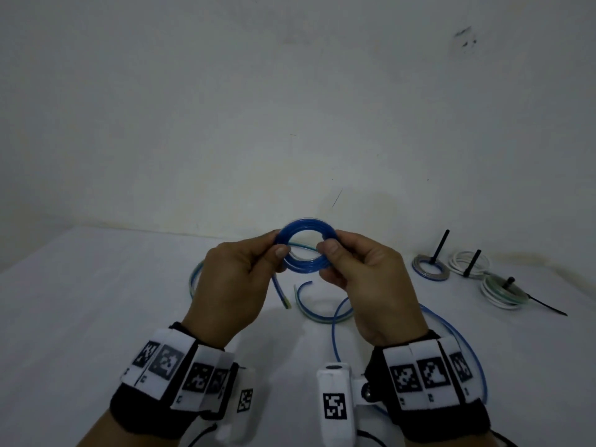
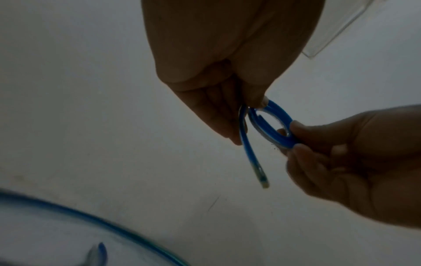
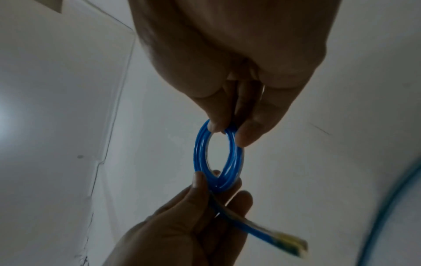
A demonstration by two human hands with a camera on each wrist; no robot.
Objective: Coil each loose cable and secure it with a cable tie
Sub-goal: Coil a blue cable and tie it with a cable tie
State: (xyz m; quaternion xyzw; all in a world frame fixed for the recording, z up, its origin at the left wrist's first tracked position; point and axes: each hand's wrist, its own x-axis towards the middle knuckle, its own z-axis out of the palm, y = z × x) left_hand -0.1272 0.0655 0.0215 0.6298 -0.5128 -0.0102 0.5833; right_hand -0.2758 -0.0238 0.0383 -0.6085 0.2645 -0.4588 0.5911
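**Ana:** Wrist straps with printed markers (image 1: 174,366) sit closest, and just past them both hands hold one small blue cable coil (image 1: 304,250) up above the counter (image 1: 80,301).

**Ben:** How is each one gripping it?

**Ana:** Left hand (image 1: 232,282) pinches the coil's left side between thumb and fingers; right hand (image 1: 364,279) pinches the right side the same way. Neither is slack. Opposite grips probably keep the stiff turns from springing apart.

**Ben:** Is the whole cable wound in?

**Ana:** Nearly. A short free end (image 2: 250,153) hangs down from the coil beside the left fingers, and the wrist views show its yellowish tip. I'd judge the winding almost done, with tying not yet begun.

**Ben:** Where's a tie for it?

**Ana:** None in either hand. To the right of the coil, well apart, three finished coils lie on the counter: a grey and blue one (image 1: 430,267), a white one (image 1: 469,262), and a white and green one (image 1: 503,291), each with a black cable tie (image 1: 438,248) sticking out. I can't make out a spare tie.

**Ben:** And below the coil?

**Ana:** Loose blue cable (image 1: 335,321) and a greenish one (image 1: 309,304) sprawl on the counter, still uncoiled. So more work remains.

**Ben:** Risk?

**Ana:** Letting go with one hand to fetch a tie might let the turns spring open.
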